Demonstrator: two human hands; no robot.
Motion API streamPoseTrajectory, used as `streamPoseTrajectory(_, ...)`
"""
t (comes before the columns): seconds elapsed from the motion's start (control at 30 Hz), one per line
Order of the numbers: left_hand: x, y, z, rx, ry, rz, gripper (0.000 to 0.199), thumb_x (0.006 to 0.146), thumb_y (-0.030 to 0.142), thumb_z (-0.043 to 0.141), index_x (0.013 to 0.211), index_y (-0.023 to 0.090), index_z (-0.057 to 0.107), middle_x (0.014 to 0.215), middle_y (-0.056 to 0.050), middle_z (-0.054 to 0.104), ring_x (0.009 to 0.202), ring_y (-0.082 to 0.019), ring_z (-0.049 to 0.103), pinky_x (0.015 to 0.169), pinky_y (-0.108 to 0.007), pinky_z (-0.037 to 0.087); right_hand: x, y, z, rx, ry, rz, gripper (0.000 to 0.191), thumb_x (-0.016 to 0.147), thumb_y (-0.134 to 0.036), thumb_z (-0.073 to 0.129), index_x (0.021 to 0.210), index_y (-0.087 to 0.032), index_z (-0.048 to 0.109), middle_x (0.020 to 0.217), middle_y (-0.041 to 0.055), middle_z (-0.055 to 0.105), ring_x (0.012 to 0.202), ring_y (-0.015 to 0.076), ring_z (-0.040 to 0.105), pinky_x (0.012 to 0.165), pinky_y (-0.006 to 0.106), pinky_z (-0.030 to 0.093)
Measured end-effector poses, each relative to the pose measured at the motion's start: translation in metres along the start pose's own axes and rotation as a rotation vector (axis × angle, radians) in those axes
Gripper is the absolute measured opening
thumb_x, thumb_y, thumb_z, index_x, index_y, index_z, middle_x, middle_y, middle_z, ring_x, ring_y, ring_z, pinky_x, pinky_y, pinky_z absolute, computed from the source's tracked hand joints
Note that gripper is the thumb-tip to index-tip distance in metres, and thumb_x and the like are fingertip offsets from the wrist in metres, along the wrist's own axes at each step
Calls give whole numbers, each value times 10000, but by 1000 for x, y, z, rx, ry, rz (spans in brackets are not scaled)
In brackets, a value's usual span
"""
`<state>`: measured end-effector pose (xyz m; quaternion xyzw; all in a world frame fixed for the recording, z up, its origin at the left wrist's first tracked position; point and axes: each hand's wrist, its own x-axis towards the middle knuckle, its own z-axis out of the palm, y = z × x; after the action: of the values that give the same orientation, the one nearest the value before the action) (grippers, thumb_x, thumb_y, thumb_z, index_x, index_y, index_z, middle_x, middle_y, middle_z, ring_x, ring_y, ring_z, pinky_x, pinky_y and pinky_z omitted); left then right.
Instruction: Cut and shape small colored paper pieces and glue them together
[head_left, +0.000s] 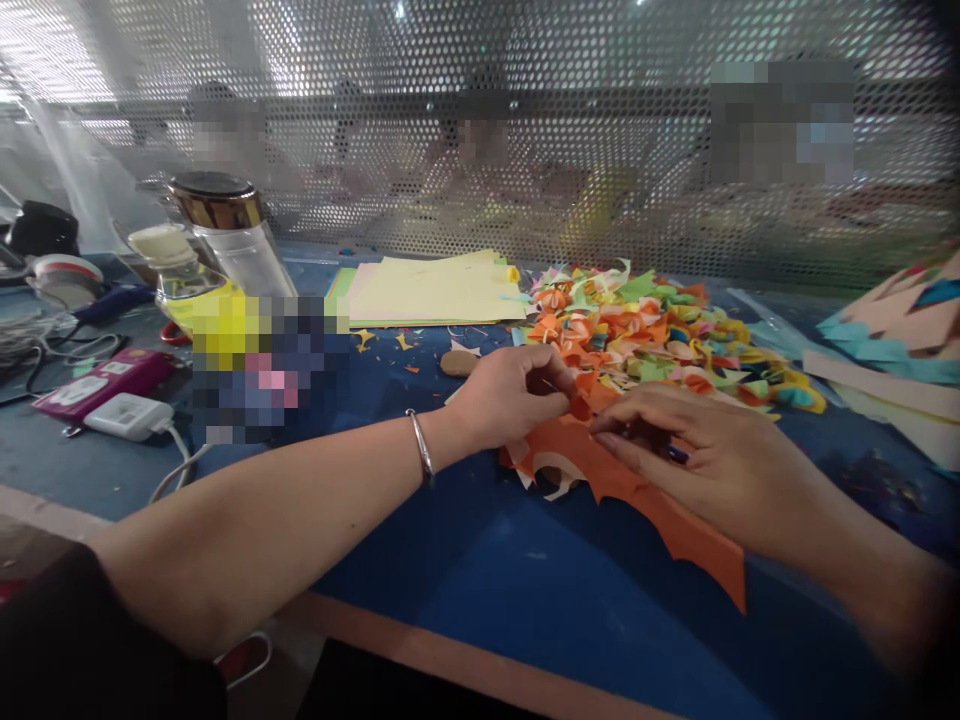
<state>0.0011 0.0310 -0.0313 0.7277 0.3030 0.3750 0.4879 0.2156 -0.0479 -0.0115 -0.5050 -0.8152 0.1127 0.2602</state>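
Observation:
An orange paper strip [652, 500] with a scalloped lower edge slants across the blue table, its pointed end toward the front right. My right hand [697, 450] lies over its upper part, thumb and fingers closed on the paper. At the strip's top left, my left hand [517, 395], with a silver bangle on its wrist, pinches a small orange paper piece [589, 395]; the exact fingertip contact is partly hidden. Under the strip's left end lie pale paper offcuts [559, 482] with curved cuts. Just behind both hands rises a heap of small folded coloured paper pieces [637, 320].
Behind my left hand lies a stack of coloured paper sheets [442, 288]. To the left stand a yellow-liquid bottle [217, 310] and a clear flask [240, 240], near a pink power strip [105, 385] with a white charger [129, 415]. A perforated metal screen [405, 190] closes the back.

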Motion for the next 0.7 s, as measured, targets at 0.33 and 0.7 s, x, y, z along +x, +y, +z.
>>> streamPoseTrajectory(0.33, 0, -2, 1, -14, -13, 22, 116, 704, 116, 667, 788, 190, 637, 752, 15, 678, 674, -94, 610, 664, -257, 498, 1, -1, -3, 6, 62, -1, 243, 948, -461, 644, 865, -259, 752, 839, 45, 741, 667, 188, 692, 549, 297, 509)
streamPoseTrajectory(0.7, 0, -2, 2, 32, -6, 35, 119, 705, 117, 662, 786, 200, 633, 775, 1, 696, 716, -106, 628, 680, -252, 501, -2, -1, -4, 12, 114, -9, 269, 961, -496, 634, 850, -278, 746, 814, 29, 743, 614, 167, 679, 500, 278, 517)
